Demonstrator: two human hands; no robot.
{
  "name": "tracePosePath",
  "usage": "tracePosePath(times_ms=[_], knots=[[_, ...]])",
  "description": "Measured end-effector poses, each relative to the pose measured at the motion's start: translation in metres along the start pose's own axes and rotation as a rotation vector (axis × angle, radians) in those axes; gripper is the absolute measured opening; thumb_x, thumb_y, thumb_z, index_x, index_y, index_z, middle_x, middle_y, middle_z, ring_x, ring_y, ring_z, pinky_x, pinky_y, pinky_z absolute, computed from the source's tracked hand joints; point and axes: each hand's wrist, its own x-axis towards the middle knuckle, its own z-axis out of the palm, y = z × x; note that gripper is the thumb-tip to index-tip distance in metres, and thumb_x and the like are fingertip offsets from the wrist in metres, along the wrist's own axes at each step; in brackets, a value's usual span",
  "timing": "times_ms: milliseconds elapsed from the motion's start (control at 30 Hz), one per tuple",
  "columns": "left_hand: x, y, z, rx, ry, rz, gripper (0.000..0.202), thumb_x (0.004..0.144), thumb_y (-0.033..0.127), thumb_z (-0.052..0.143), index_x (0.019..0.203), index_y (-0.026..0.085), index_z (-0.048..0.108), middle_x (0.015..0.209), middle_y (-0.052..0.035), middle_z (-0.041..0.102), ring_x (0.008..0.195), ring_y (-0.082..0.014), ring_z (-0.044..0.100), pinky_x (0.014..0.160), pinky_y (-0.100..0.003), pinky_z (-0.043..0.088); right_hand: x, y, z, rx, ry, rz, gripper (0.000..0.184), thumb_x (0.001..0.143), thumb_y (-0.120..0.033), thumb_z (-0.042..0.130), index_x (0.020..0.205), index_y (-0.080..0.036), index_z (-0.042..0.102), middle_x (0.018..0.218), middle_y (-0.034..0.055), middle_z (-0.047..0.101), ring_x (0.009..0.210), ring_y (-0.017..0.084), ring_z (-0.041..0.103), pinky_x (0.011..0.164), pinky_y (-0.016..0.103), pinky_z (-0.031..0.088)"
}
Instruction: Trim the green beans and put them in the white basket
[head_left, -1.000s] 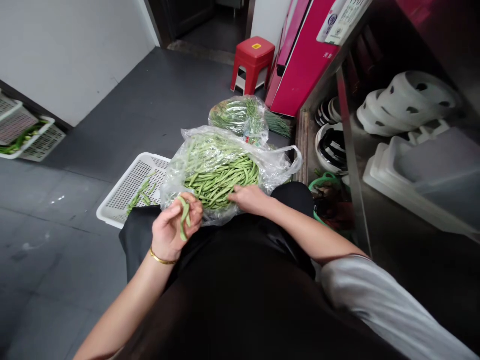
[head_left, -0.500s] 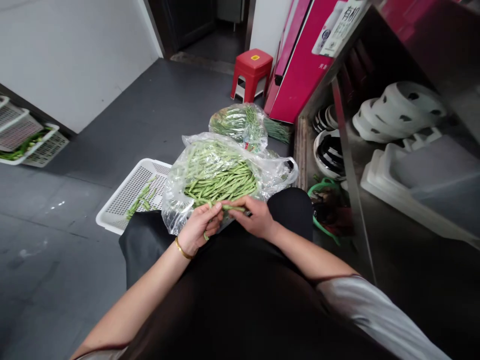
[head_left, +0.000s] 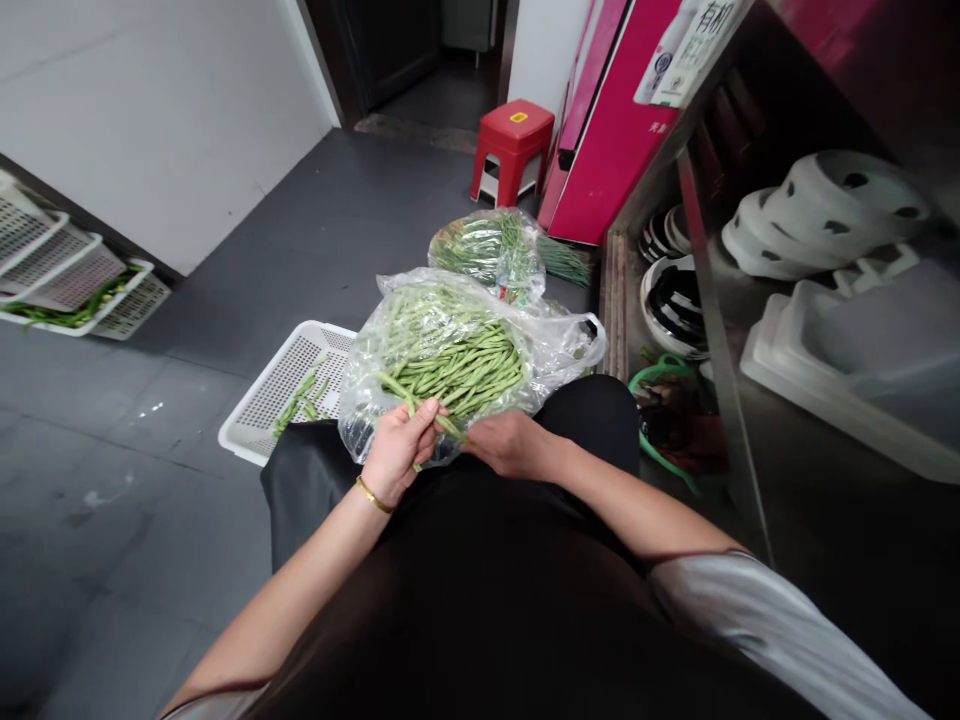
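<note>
Many long green beans fill a clear plastic bag that lies open before my knees. Over the bag's near edge, my left hand is closed on a green bean slanting down to the right; another piece of bean pokes out below its fingers. My right hand is closed at the bean's right end, its fingertips partly hidden behind the knuckles. To the left, a white perforated basket holds several short bean pieces.
Behind the bag lies a second bag of greens, and past it a red stool. A steel shelf with white containers runs along the right, above a green basket. Stacked white baskets stand by the left wall.
My right hand has dropped slightly and turned, with its fingers now at the bean's lower end. The bean between my hands has tilted from nearly level to slanting. The whole view has shifted a little.
</note>
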Motion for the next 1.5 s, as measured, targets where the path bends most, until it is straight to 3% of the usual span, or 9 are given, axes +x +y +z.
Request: tracePosePath(times_ms=[133,200,367,533,767,967,1200,1367,1500], knots=[[-0.002,-0.006,-0.002,0.116,-0.128,-0.045,0.040,0.072,0.051,0.065,0.063,0.013,0.054,0.038,0.0087,0.031,0.031,-0.0022,0.022,0.030,-0.014,0.015,0.007,-0.007,-0.004,0.391,-0.447,-0.132,0.033,0.091,-0.030,0.045,0.066,-0.015,0.059,0.057,-0.0013,0.057,0.050,0.008,0.045,0.052,0.021,0.033],[-0.004,-0.004,-0.005,0.068,-0.237,-0.053,0.043,0.075,0.053,0.061,0.059,0.014,0.050,0.038,0.0079,0.030,0.031,-0.0032,0.023,0.031,-0.016,0.017,0.010,0.001,-0.012,0.563,-0.500,-0.067,0.029,0.088,-0.029,0.048,0.066,-0.015,0.061,0.058,-0.0016,0.058,0.052,0.007,0.047,0.054,0.019,0.035],[-0.008,0.000,-0.009,-0.065,-0.471,-0.142,0.048,0.075,0.051,0.061,0.051,0.015,0.043,0.044,0.0051,0.031,0.036,-0.0048,0.027,0.033,-0.017,0.020,0.018,0.030,-0.025,1.031,0.028,0.457,0.034,0.080,-0.045,0.056,0.094,-0.014,0.061,0.065,-0.0023,0.057,0.050,0.007,0.048,0.046,0.018,0.036],[-0.006,-0.004,-0.012,-0.041,-0.432,-0.117,0.043,0.075,0.042,0.063,0.048,0.014,0.047,0.041,0.0033,0.033,0.036,-0.0060,0.030,0.035,-0.019,0.022,0.029,0.026,-0.013,1.637,0.301,0.528,0.037,0.074,-0.048,0.062,0.085,-0.013,0.057,0.052,-0.0075,0.045,0.037,0.004,0.037,0.034,0.018,0.030],[-0.005,-0.002,-0.015,0.082,-0.318,-0.022,0.031,0.076,0.038,0.060,0.059,0.012,0.059,0.041,0.0018,0.042,0.034,-0.0066,0.034,0.034,-0.019,0.021,0.020,0.012,-0.015,1.357,0.311,0.476,0.030,0.078,-0.044,0.059,0.082,-0.015,0.055,0.058,-0.0025,0.057,0.040,0.008,0.049,0.039,0.021,0.039],[-0.003,-0.003,-0.002,-0.084,-0.040,0.005,0.036,0.077,0.034,0.056,0.049,0.015,0.045,0.040,0.0054,0.034,0.030,-0.0051,0.028,0.031,-0.018,0.019,0.012,-0.013,-0.003,0.507,0.364,0.097,0.019,0.086,-0.035,0.051,0.087,-0.016,0.055,0.075,0.0040,0.060,0.071,0.013,0.056,0.066,0.025,0.044],[0.000,-0.010,0.000,-0.009,0.233,0.069,0.026,0.074,0.030,0.062,0.057,0.016,0.048,0.041,0.0073,0.036,0.033,-0.0048,0.031,0.034,-0.017,0.025,0.012,-0.038,0.012,0.307,0.193,-0.134,0.023,0.090,-0.035,0.043,0.082,-0.016,0.053,0.071,0.0056,0.059,0.067,0.014,0.055,0.057,0.024,0.039],[-0.005,-0.011,-0.016,0.036,-0.118,-0.035,0.039,0.075,0.048,0.062,0.059,0.014,0.051,0.042,0.0051,0.038,0.033,-0.0044,0.029,0.032,-0.017,0.021,0.015,-0.034,-0.002,0.882,0.036,0.168,0.031,0.089,-0.046,0.044,0.088,-0.016,0.053,0.067,-0.0010,0.058,0.049,0.007,0.052,0.048,0.019,0.039],[-0.012,-0.017,-0.025,-0.069,-0.477,-0.213,0.044,0.068,0.056,0.065,0.066,0.015,0.052,0.043,0.0072,0.032,0.034,-0.0033,0.021,0.031,-0.015,0.015,0.011,-0.017,-0.007,0.785,0.080,0.283,0.032,0.087,-0.047,0.048,0.082,-0.016,0.052,0.061,-0.0028,0.053,0.050,0.008,0.048,0.050,0.020,0.036]])
